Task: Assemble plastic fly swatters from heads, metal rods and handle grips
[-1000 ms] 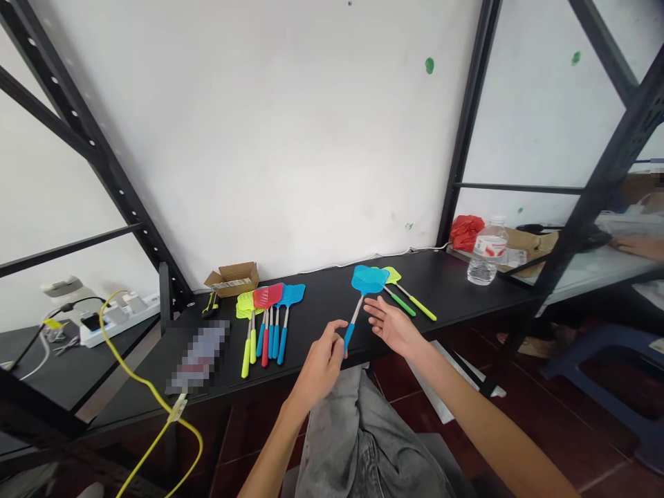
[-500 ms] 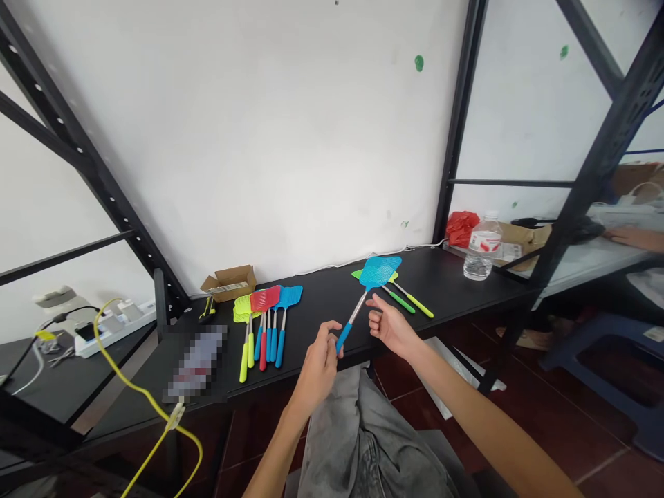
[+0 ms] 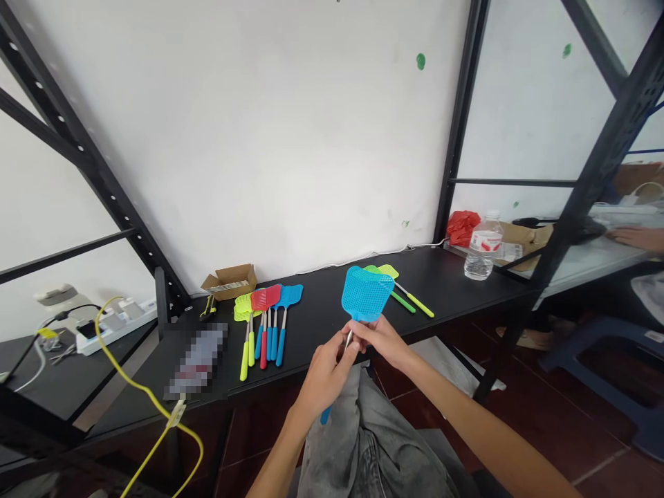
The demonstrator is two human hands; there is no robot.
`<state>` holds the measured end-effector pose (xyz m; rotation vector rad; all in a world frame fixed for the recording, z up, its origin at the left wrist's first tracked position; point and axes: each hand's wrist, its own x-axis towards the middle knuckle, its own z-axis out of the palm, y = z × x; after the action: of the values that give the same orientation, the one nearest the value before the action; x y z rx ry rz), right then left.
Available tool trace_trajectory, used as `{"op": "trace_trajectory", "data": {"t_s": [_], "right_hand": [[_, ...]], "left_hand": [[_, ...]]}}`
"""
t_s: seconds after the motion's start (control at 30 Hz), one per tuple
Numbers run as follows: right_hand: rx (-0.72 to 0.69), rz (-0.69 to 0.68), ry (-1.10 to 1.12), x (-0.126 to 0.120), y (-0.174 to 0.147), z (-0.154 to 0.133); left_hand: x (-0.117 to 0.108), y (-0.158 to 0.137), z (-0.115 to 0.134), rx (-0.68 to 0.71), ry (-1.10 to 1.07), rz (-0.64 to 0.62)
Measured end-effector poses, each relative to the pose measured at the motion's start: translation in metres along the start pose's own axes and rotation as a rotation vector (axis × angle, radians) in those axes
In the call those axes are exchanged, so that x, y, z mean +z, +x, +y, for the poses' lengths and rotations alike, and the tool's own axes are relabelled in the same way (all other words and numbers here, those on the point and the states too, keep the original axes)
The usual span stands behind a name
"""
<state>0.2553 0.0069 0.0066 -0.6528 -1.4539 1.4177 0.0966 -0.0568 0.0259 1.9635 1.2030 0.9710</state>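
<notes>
A blue fly swatter (image 3: 367, 294) is held up over the table's front edge, its mesh head tilted upward. My left hand (image 3: 326, 368) is closed around the metal shaft, and the tip of the blue handle shows below it. Just under the mesh head, my right hand (image 3: 384, 340) pinches the shaft, close against the left fingers. Behind the blue mesh lie a green fly swatter (image 3: 404, 302) and a yellow-green fly swatter (image 3: 421, 304), partly covered. To the left, several more lie together, including a red fly swatter (image 3: 266, 299) and a blue-handled fly swatter (image 3: 281, 346).
A small open cardboard box (image 3: 231, 281) stands behind the left group. A water bottle (image 3: 482, 252) and a red plastic bag (image 3: 463, 228) are at the right. A yellow cable (image 3: 148, 398) hangs at the left front. Another person's hand (image 3: 635, 237) rests at far right.
The blue fly swatter has come nearer and turned more upright. My left hand has shifted from its handle to the shaft, and my right hand has closed on the shaft below the head.
</notes>
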Motion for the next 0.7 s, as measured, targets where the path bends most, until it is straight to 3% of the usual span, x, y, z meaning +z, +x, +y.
{"op": "trace_trajectory", "data": {"t_s": [0.27,0.5,0.6,0.7], "right_hand": [[-0.082,-0.005,-0.153,0.004,0.001,0.005],[-0.055,0.057,-0.013,0.000,0.004,0.013],[-0.056,0.156,0.081,-0.012,0.010,0.006],[-0.073,0.306,0.147,-0.035,0.016,-0.003]], "left_hand": [[-0.001,0.000,-0.001,-0.063,0.036,0.026],[0.008,0.006,-0.004,-0.143,-0.300,-0.052],[0.006,0.003,-0.004,-0.160,-0.378,-0.140],[-0.001,-0.003,-0.002,-0.169,-0.316,-0.249]]}}
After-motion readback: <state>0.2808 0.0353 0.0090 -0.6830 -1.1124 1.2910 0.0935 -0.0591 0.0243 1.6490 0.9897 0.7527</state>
